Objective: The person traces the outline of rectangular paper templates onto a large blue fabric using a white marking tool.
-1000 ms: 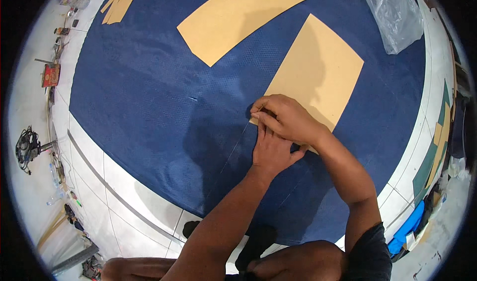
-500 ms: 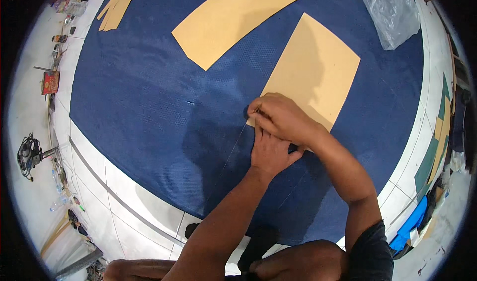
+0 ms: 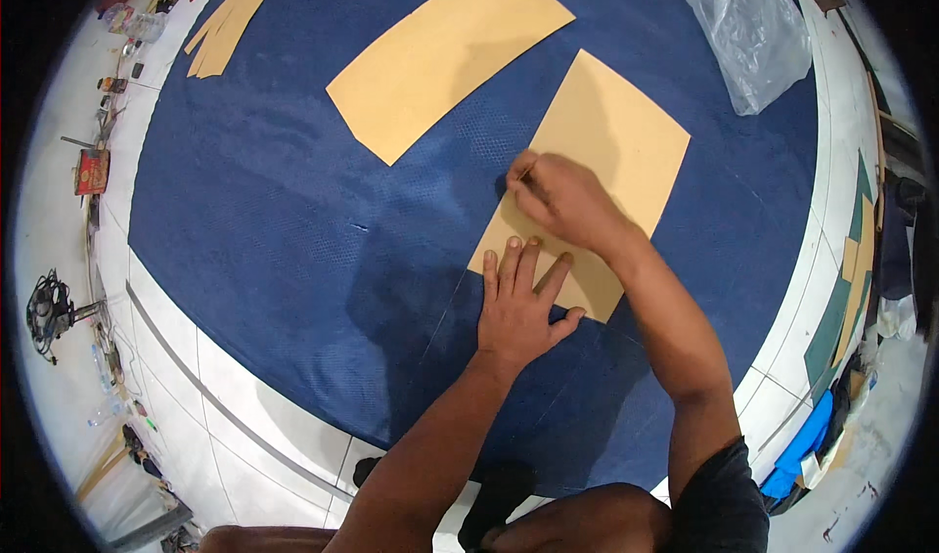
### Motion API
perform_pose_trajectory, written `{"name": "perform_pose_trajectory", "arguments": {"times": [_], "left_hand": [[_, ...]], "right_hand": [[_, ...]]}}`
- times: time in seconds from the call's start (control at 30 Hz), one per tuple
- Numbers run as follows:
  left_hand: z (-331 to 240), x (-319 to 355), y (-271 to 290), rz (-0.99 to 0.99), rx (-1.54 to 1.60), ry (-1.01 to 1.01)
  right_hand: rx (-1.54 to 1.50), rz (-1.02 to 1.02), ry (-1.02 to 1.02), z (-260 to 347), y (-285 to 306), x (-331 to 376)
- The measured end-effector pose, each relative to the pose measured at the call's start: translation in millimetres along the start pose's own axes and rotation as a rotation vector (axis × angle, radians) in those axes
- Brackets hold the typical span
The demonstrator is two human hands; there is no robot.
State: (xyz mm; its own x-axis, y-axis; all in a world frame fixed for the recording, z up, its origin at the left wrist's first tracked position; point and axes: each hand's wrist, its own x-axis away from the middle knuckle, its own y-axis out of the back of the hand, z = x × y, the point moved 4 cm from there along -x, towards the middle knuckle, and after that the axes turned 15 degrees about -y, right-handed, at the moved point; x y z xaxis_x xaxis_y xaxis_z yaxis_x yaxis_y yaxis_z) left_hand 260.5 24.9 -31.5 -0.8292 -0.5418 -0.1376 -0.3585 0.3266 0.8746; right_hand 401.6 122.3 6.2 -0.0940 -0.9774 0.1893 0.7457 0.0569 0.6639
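— Where are your hands?

— My left hand lies flat at centre frame, fingers spread wide, palm on the dark blue fabric and fingertips pressing the lower left edge of the tan paper pattern piece; it holds nothing, only weighs the paper down. My right hand sits just above it, fingers pinched narrow at the piece's left edge; something thin seems to be between the fingertips, too small to tell what.

— And the piece itself?

— Right of centre, lying flat on the fabric, tilted so its long sides run from lower left to upper right; my right forearm crosses its lower part.

— Anything else on the fabric?

— A second, longer tan piece in the upper middle, apart from the first; a few narrow tan strips stacked at upper left; a crumpled clear plastic bag at upper right, well apart from my hands.

— Around it?

— White tiled floor at lower left; small clutter along the left rim, blurred; blue and green scraps at the right rim.
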Motion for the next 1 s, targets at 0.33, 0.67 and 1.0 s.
{"name": "perform_pose_trajectory", "arguments": {"times": [0.33,0.67,1.0], "left_hand": [[1,1,-2,0.018,-0.005,0.002],[-1,1,-1,0.023,-0.016,0.0],[-3,1,-3,0.027,-0.009,-0.003]], "right_hand": [[0.054,0.018,0.069,-2,12,-7],[0.065,-0.074,-0.117,-25,48,-44],[0.114,-0.274,-0.125,-54,86,-84]]}}
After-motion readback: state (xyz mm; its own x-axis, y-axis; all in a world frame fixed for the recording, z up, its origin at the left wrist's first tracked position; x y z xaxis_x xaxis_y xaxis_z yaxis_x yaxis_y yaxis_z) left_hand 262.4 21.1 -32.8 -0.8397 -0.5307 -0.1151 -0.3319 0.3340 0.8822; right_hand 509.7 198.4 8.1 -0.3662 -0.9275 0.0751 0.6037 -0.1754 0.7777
